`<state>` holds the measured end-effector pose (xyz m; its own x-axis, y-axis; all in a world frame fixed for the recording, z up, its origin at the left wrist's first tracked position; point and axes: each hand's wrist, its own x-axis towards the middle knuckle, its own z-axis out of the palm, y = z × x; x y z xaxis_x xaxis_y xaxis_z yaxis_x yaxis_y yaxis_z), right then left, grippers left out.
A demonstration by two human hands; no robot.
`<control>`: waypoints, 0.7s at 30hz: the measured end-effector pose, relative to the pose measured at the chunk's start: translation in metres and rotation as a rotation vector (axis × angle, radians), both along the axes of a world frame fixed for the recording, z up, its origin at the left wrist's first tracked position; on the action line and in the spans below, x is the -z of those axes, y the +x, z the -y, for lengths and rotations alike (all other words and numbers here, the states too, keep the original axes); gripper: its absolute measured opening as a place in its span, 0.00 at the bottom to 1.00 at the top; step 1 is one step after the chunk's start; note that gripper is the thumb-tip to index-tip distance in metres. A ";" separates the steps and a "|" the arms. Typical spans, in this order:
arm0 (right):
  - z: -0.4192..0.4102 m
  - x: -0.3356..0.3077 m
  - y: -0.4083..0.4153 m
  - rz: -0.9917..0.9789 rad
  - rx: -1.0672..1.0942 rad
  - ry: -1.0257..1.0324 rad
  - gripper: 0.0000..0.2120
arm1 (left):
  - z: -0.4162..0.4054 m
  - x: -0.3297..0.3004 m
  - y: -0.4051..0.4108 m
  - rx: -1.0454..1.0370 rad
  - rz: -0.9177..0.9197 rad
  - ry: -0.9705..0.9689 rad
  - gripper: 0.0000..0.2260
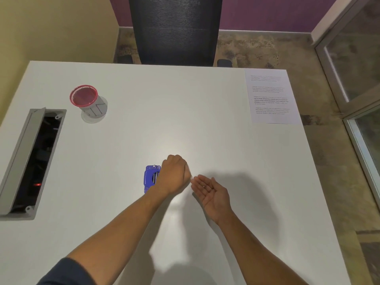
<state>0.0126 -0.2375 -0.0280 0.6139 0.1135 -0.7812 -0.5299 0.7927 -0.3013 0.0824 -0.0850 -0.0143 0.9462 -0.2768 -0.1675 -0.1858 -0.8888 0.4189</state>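
A small blue stapler-like tool [149, 178] lies on the white table [185, 112] near its middle, partly hidden behind my left wrist. My left hand [174, 173] hovers just right of it with the fingers curled into a fist, knuckles up; nothing shows inside it. My right hand [211, 192] lies palm up beside the left hand, fingers straight and pointing toward it. A tiny pale speck [203, 186] rests on the right palm near the fingers; what it is cannot be told.
A red mesh cup [83, 96] on a grey base stands at the far left. An open cable tray [35, 157] is sunk into the table's left edge. A printed sheet [271, 95] lies at the far right corner. A black mesh chair [174, 31] stands behind the table.
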 end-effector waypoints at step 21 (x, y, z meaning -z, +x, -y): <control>-0.017 -0.018 -0.010 0.044 0.003 0.045 0.20 | -0.014 -0.029 -0.051 -0.353 -0.017 -0.442 0.05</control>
